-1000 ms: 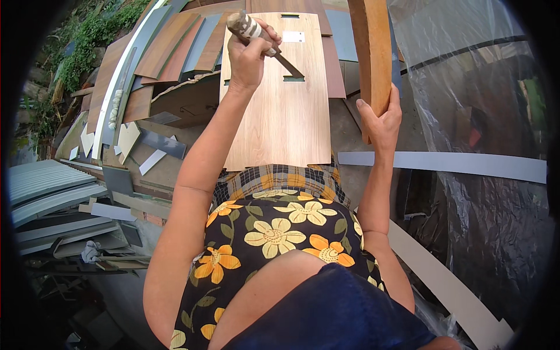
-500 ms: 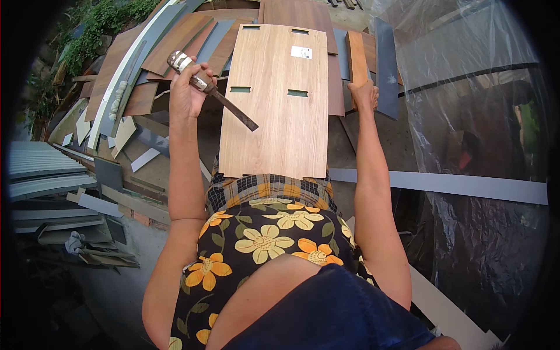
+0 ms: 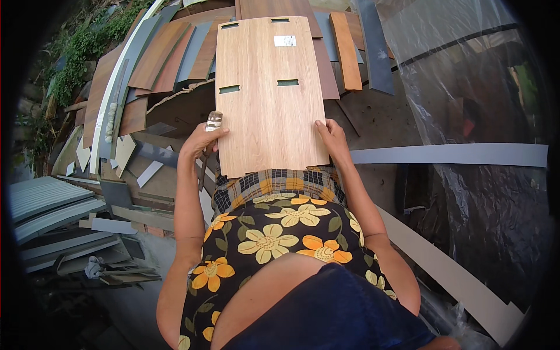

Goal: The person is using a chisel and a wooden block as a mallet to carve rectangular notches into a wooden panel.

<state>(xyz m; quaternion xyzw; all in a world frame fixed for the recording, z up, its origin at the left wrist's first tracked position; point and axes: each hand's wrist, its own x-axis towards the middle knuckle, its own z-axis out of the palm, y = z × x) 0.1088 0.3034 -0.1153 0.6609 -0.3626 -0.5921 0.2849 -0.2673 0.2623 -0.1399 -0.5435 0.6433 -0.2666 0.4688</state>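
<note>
A light wood-grain panel [image 3: 271, 125] lies over my lap, with green-lined slots cut in it and a white label near its far end. My left hand [image 3: 198, 143] is closed round a chisel [image 3: 214, 120]; its brown handle with white bands points up and its dark blade hangs down beside my wrist. The thumb of that hand rests on the panel's left edge. On the opposite edge my right hand [image 3: 333, 138] grips the panel, thumb on top and fingers partly hidden below.
An orange-brown wood bar [image 3: 345, 52] lies ahead to the right, beside a dark grey board [image 3: 375, 46]. Brown boards [image 3: 158, 55] spread out at the far left. A long pale strip [image 3: 452, 155] reaches off to the right, near hanging clear plastic sheeting [image 3: 449, 76].
My right hand has let go of the orange-brown bar and come back to the panel's right edge. My left hand has lowered to the left edge, the chisel's blade now turned downward.
</note>
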